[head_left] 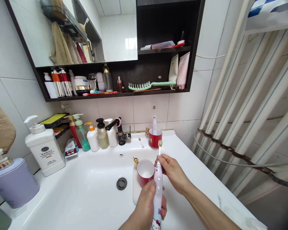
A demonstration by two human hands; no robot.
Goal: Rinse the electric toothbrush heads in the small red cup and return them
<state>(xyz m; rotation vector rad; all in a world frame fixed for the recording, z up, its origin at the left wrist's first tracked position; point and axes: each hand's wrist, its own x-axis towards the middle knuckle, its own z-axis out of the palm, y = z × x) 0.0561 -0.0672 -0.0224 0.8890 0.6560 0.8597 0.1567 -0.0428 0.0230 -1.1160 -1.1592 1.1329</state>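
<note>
My left hand [145, 204] is wrapped around the pale pink handle of an electric toothbrush [158, 188], held upright over the right side of the sink. The fingers of my right hand [172, 169] pinch the base of its white brush head [160, 145], where it meets the handle. Just behind my left hand stands a red cup [145, 172] with a white inside and a gold handle. Farther back, a second red cup [155, 139] holds another pink electric toothbrush [154, 124]. A loose small brush head [141, 142] lies on the sink's back ledge.
A black faucet [121, 134] rises at the back of the white sink [91, 191]. Several pump bottles [102, 134] line the left and back ledge. Overhead hangs a dark mirror cabinet [144, 68] with toiletries. A white radiator [249, 111] flanks the right side.
</note>
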